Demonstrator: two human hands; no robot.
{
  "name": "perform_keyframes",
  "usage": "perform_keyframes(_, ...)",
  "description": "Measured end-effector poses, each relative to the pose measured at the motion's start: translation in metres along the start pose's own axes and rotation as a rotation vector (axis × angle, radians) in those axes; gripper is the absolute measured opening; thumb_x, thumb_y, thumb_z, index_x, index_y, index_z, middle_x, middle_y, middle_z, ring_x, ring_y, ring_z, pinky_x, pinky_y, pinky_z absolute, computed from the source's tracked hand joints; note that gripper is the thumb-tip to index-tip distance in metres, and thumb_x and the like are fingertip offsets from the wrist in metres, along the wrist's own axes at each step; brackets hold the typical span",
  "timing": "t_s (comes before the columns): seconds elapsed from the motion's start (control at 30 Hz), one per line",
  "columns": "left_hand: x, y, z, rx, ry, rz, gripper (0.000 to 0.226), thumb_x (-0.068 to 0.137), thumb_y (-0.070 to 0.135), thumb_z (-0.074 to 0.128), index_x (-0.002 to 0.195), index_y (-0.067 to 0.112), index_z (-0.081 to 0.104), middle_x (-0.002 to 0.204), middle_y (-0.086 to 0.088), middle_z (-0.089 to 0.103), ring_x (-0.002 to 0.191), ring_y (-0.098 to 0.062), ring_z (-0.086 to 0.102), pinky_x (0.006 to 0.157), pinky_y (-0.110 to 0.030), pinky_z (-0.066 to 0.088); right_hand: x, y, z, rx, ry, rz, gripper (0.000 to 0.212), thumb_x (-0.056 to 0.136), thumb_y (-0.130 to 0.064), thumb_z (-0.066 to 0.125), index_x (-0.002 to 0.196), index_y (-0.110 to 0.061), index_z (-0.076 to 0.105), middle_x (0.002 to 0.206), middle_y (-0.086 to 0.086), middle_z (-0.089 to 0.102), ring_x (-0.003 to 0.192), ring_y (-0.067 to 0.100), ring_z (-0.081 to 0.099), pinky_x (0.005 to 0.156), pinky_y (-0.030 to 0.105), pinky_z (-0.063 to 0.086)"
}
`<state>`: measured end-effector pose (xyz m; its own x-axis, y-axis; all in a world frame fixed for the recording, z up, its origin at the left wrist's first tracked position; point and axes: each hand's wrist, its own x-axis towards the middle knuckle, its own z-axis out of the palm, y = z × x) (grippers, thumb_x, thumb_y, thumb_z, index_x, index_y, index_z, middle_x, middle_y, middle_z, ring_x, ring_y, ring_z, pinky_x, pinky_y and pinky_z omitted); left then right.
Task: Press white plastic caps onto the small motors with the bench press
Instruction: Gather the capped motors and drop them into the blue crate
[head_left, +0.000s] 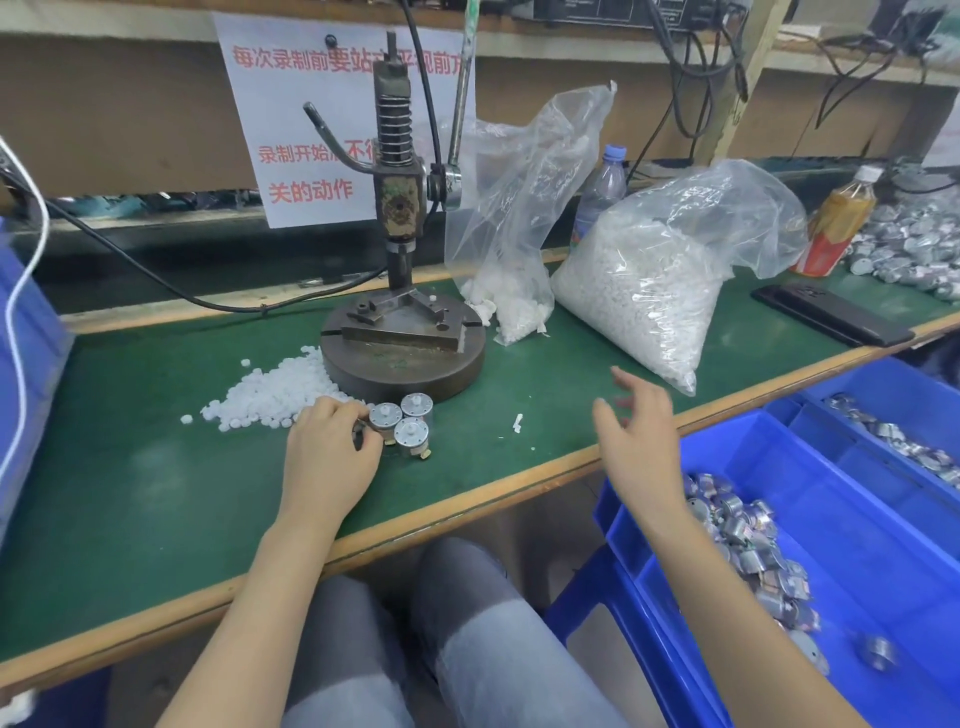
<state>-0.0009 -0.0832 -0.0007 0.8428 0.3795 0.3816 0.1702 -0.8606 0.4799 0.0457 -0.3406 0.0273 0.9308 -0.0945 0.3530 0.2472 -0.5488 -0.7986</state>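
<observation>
The bench press (402, 332) stands on a round iron base at the middle of the green table, its ram raised. A heap of white plastic caps (275, 392) lies left of the base. Three small silver motors (408, 423) stand upright in front of the base, each with a white cap on its shaft. My left hand (330, 452) rests beside them, fingers curled round the leftmost motor. My right hand (636, 431) hovers over the table's front edge, fingers spread and holding nothing.
Two clear bags of white caps (644, 291) sit right of the press, with bottles (831, 228) behind. A black phone (831, 314) lies at the right. Blue bins of motors (753, 540) stand low on my right. Another blue bin (26, 332) is at the left.
</observation>
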Motion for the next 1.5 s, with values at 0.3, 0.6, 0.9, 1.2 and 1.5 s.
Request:
perform_keyframes(0.3, 0.001, -0.004, -0.002, -0.031, -0.021, 0.006, 0.017, 0.081, 0.001, 0.058, 0.095, 0.001, 0.066, 0.093, -0.017, 0.057, 0.091, -0.035, 0.049, 0.082, -0.041, 0.038, -0.013, -0.068, 0.097, -0.321, -0.689, -0.409, 0.071, 0.084, -0.035, 0.064, 0.144, -0.017, 0.031, 0.139, 0.008, 0.033, 0.127, 0.028, 0.029, 0.107, 0.033, 0.025)
perform_keyframes(0.6, 0.002, -0.007, 0.002, -0.021, -0.002, 0.023, 0.014, 0.086, 0.002, 0.056, 0.096, 0.003, 0.066, 0.095, -0.017, 0.058, 0.091, -0.036, 0.049, 0.080, -0.040, 0.036, -0.016, -0.063, 0.128, -0.434, -0.490, -0.602, 0.049, 0.082, -0.036, 0.061, 0.123, -0.009, 0.053, 0.121, 0.009, 0.044, 0.110, 0.028, 0.035, 0.091, 0.041, 0.039)
perform_keyframes(0.9, 0.003, -0.010, 0.003, -0.121, 0.010, -0.016, 0.016, 0.084, -0.001, 0.056, 0.093, 0.005, 0.067, 0.092, -0.012, 0.058, 0.090, -0.031, 0.053, 0.081, -0.038, 0.040, -0.020, -0.062, 0.131, -0.261, -0.450, -0.614, 0.032, 0.075, -0.024, 0.069, 0.096, -0.001, 0.059, 0.103, 0.015, 0.049, 0.097, 0.030, 0.042, 0.081, 0.044, 0.042)
perform_keyframes(1.2, 0.002, -0.010, 0.002, -0.121, 0.009, -0.014, 0.017, 0.085, 0.000, 0.055, 0.094, 0.006, 0.067, 0.093, -0.012, 0.057, 0.089, -0.031, 0.053, 0.080, -0.039, 0.041, -0.019, -0.062, 0.129, -0.366, -0.509, -0.616, 0.039, 0.081, -0.038, 0.064, 0.108, -0.011, 0.056, 0.106, 0.008, 0.053, 0.101, 0.028, 0.044, 0.082, 0.039, 0.039)
perform_keyframes(1.5, 0.003, -0.010, 0.002, -0.111, 0.005, -0.007, 0.014, 0.085, 0.002, 0.056, 0.093, 0.004, 0.067, 0.092, -0.012, 0.057, 0.090, -0.031, 0.054, 0.080, -0.038, 0.041, -0.021, -0.059, 0.131, -0.459, -0.450, -0.678, 0.038, 0.089, -0.041, 0.054, 0.113, -0.012, 0.051, 0.109, 0.002, 0.053, 0.104, 0.024, 0.042, 0.066, 0.033, 0.040)
